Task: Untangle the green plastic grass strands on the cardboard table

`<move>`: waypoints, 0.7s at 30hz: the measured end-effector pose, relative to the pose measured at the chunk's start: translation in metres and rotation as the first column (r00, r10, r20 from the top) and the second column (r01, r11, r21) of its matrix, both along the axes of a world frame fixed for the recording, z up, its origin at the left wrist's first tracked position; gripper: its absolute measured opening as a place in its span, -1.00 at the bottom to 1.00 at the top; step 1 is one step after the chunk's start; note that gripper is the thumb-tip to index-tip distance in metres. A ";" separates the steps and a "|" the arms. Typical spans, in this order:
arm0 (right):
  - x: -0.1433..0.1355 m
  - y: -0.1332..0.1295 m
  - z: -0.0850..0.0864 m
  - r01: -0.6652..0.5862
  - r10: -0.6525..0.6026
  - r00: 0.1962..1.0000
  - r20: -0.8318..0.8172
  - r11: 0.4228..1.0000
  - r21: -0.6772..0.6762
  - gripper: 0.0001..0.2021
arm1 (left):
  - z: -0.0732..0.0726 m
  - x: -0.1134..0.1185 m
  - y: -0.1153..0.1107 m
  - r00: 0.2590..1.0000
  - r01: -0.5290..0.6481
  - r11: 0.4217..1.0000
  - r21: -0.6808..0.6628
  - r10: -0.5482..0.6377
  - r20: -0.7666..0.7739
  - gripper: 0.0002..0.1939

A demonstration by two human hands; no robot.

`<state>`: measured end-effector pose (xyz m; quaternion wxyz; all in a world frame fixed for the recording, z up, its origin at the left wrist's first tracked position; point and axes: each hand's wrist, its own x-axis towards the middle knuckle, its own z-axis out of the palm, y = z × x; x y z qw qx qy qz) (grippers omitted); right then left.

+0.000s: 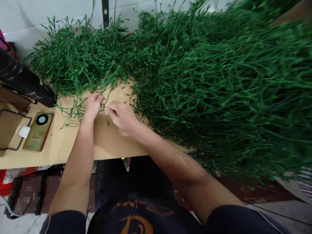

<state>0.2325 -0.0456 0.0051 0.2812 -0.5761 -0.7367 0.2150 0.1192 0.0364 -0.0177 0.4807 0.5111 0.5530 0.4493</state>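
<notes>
Both hands meet at the table's (60, 146) middle — the left hand (93, 105) is curled shut around a thin green stem (105, 114), the right hand (121, 115) pinching its lower end. The stem is wiry and branching (like the green heap (219, 97) behind). A phone (38, 131) lies well left.

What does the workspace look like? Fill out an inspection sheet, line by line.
Surface: tan tabletop, bare at the front.
Job's things: thin green stem pinched between both hands; green stem heap behind and to the right.
Clutter: phone; black cylinder; wire frame.
Grips: left hand and right hand both shut on the stem.
Cables: pale cord on the floor.
Surroundings: white tiled wall.
</notes>
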 end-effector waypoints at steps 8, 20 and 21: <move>0.028 0.012 0.003 0.054 -0.054 0.999 -0.004 0.996 -0.064 -0.83 | 0.000 -0.001 -0.006 0.982 0.159 0.983 0.095 -0.147 -0.122 -0.75; 0.023 0.000 0.002 -0.119 0.129 0.989 0.077 0.984 -0.130 -0.78 | 0.001 0.001 -0.006 0.982 0.165 0.983 0.082 -0.156 -0.103 -0.80; 0.021 -0.002 0.002 -0.149 0.160 0.983 0.086 0.982 -0.117 -0.78 | 0.000 0.002 -0.006 0.983 0.160 0.984 0.081 -0.152 -0.103 -0.79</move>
